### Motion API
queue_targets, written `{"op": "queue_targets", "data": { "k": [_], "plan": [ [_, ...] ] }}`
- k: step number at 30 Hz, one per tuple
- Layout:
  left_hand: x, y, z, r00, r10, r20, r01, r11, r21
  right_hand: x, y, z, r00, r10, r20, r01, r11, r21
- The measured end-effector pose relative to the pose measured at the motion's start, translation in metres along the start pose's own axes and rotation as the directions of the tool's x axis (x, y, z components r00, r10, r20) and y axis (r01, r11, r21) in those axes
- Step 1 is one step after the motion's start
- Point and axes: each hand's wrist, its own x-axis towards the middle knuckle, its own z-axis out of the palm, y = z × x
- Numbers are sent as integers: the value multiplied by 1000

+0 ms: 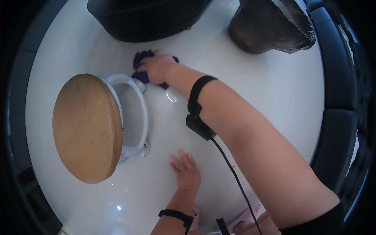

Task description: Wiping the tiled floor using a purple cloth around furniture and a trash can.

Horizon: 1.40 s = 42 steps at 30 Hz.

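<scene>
My right hand (157,67) presses down on a dark purple cloth (142,77) spread on the glossy white floor (164,123); its fingers lie over the cloth, and parts of the cloth show on both sides. My left hand (188,173) rests on the floor nearer to me, with its fingers apart and nothing held. To the left of both hands stands a stool with a round tan padded seat (85,129) and a white ring-shaped base (144,114). One caster (140,85) of the stool is close beside the cloth.
A black ribbed container or piece of furniture (147,20) stands beyond the cloth. A bin with a black plastic liner (264,29) is at the upper right. Black padded seating (336,73) lines the right side. A black cable (235,176) hangs from my right forearm's strap.
</scene>
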Motion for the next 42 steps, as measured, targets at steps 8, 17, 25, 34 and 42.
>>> {"op": "queue_targets", "data": {
  "k": [8, 17, 25, 34, 42],
  "plan": [
    [44, -7, -12, 997, 21, -80, -18, 999, 34, -32, 46, 14, 992, -120, -33, 121, 991, 61],
    [108, -58, -83, 995, 67, 70, -74, 991, 107, -87, 63, 21, 958, -220, 184, 201, 973, 114],
    [105, -53, -86, 990, 0, 142, -24, 986, 167, -184, 147, 19, 989, 139, 44, -101, 441, 892],
    [103, -41, -102, 986, -3, 165, -13, 995, 95, -219, 295, 40, 534, 821, -200, -630, 545, 554],
    [99, -47, -94, 988, -19, 153, -3, 990, 144, -81, 129, -22, 937, 349, -36, -331, 914, 233]
  ]
}}
